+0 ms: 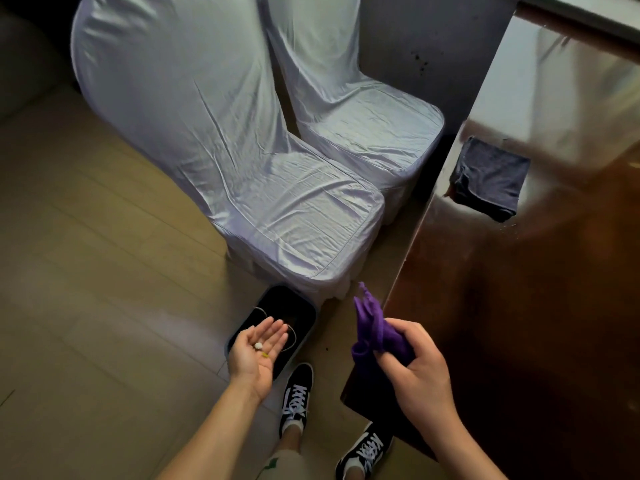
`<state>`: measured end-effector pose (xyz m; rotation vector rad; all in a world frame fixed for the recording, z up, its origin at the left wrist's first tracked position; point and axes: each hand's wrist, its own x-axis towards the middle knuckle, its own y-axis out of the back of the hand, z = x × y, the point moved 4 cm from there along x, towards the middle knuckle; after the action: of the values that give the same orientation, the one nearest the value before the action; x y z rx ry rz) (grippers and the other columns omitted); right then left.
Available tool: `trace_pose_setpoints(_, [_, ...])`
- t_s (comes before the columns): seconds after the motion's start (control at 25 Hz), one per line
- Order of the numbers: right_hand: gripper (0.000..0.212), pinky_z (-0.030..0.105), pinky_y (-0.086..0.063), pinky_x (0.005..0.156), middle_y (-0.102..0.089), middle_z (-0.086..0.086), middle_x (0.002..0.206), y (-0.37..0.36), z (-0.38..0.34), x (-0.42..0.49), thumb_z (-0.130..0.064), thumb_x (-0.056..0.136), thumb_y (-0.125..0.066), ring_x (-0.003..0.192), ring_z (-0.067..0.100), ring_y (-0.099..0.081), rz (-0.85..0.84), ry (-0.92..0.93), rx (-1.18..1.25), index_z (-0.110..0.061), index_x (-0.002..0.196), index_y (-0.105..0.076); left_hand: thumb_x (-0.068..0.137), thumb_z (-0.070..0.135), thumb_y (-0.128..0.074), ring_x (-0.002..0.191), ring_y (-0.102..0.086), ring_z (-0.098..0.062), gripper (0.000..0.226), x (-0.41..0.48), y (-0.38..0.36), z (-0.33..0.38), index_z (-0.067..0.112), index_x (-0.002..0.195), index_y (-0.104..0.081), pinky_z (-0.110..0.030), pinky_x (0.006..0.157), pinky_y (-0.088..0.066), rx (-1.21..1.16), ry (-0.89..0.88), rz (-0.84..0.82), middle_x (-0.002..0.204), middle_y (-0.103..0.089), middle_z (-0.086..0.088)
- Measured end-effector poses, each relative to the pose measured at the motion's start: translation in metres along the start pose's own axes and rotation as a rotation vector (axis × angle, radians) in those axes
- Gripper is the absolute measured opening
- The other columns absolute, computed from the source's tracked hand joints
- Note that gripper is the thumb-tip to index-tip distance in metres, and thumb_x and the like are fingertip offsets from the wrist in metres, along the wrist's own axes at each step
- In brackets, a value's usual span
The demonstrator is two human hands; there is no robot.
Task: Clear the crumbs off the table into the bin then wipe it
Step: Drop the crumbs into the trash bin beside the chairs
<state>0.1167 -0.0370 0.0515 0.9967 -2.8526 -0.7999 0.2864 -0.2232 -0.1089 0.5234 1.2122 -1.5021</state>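
My left hand (255, 353) is held palm up over the dark bin (304, 315) on the floor, fingers apart. A white crumb and a yellowish crumb (260, 348) lie on the palm. My right hand (420, 370) is closed around a bunched purple cloth (372, 325), just off the near corner of the glossy brown table (519, 306). A few tiny crumbs (512, 227) show on the table beside a folded dark grey cloth (490, 178).
Two chairs in pale satin covers (277, 188) stand along the table's left side, the nearer one right behind the bin. My feet in black and white sneakers (296, 396) stand between bin and table. Wooden floor stretches to the left.
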Motion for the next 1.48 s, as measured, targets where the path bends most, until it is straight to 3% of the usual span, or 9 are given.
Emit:
trace_pose_setpoints(0.2, [0.047, 0.031, -0.052, 0.078, -0.068, -0.011, 0.096, -0.004, 0.001, 0.004, 0.006, 0.072, -0.075, 0.09, 0.012, -0.064, -0.004, 0.016, -0.004, -0.032, 0.1, -0.069, 0.095, 0.018, -0.034, 0.104, -0.063, -0.037, 0.043, 0.029, 0.016, 0.019, -0.011, 0.12, -0.055, -0.04, 0.087, -0.052, 0.121, -0.053, 0.084, 0.106, -0.065, -0.027])
trace_pose_setpoints(0.6, [0.049, 0.04, -0.054, 0.08, -0.067, -0.01, 0.099, 0.003, 0.011, 0.005, 0.004, 0.074, -0.077, 0.092, 0.014, -0.064, 0.011, -0.006, 0.014, -0.036, 0.102, -0.069, 0.095, 0.02, -0.038, 0.085, -0.063, -0.03, 0.041, 0.062, 0.027, 0.013, -0.009, 0.113, -0.061, -0.035, 0.074, -0.052, 0.319, -0.071, 0.231, 0.088, -0.065, -0.019])
trace_pose_setpoints(0.72, [0.05, 0.038, -0.053, 0.08, -0.067, -0.01, 0.1, 0.004, 0.013, 0.002, 0.003, 0.075, -0.077, 0.094, 0.014, -0.064, 0.005, -0.018, 0.02, -0.037, 0.102, -0.069, 0.096, 0.03, -0.042, 0.102, -0.059, -0.025, 0.045, 0.07, 0.023, 0.013, -0.001, 0.125, -0.057, -0.034, 0.09, -0.043, 0.429, -0.072, 0.29, 0.112, -0.064, -0.016])
trace_pose_setpoints(0.84, [0.049, 0.039, -0.054, 0.08, -0.067, -0.01, 0.101, 0.005, 0.013, 0.001, 0.004, 0.075, -0.077, 0.095, 0.014, -0.064, 0.008, -0.02, 0.014, -0.035, 0.103, -0.069, 0.095, 0.048, -0.04, 0.132, -0.041, -0.024, 0.062, 0.074, 0.014, 0.012, 0.009, 0.144, -0.036, -0.035, 0.097, -0.029, 0.431, 0.019, 0.278, 0.147, -0.043, -0.01])
trace_pose_setpoints(0.96, [0.052, 0.038, -0.053, 0.081, -0.067, -0.01, 0.101, 0.006, 0.015, 0.0, 0.004, 0.076, -0.076, 0.095, 0.013, -0.064, 0.011, -0.037, 0.012, -0.04, 0.102, -0.068, 0.096, 0.051, -0.037, 0.136, -0.037, -0.028, 0.064, 0.076, 0.013, 0.015, 0.01, 0.145, -0.034, -0.041, 0.102, -0.029, 0.474, 0.061, 0.321, 0.15, -0.039, -0.009])
trace_pose_setpoints(1.16, [0.05, 0.05, -0.056, 0.081, -0.068, -0.01, 0.101, 0.006, 0.015, -0.003, 0.001, 0.077, -0.076, 0.094, 0.012, -0.064, 0.019, -0.073, 0.033, -0.042, 0.101, -0.068, 0.097, 0.02, -0.04, 0.113, -0.057, -0.025, 0.033, 0.077, 0.024, 0.02, 0.009, 0.122, -0.058, -0.035, 0.093, -0.038, 0.692, -0.104, 0.384, 0.127, -0.063, -0.011])
trace_pose_setpoints(1.32, [0.049, 0.052, -0.056, 0.081, -0.068, -0.01, 0.1, 0.005, 0.015, -0.001, -0.002, 0.078, -0.076, 0.093, 0.013, -0.065, 0.027, -0.087, 0.048, -0.044, 0.101, -0.068, 0.093, -0.005, -0.028, 0.104, -0.062, -0.018, 0.046, 0.072, 0.022, 0.02, 0.01, 0.128, -0.054, -0.034, 0.099, -0.043, 0.769, -0.207, 0.346, 0.123, -0.065, -0.014])
trace_pose_setpoints(1.48, [0.049, 0.053, -0.055, 0.081, -0.069, -0.009, 0.099, 0.004, 0.017, -0.002, -0.002, 0.078, -0.076, 0.091, 0.013, -0.066, 0.042, -0.093, 0.053, -0.044, 0.101, -0.068, 0.085, -0.018, -0.026, 0.117, -0.057, -0.025, 0.06, 0.067, 0.009, 0.026, 0.007, 0.136, -0.047, -0.039, 0.105, -0.042, 0.64, -0.212, 0.29, 0.134, -0.055, -0.018])
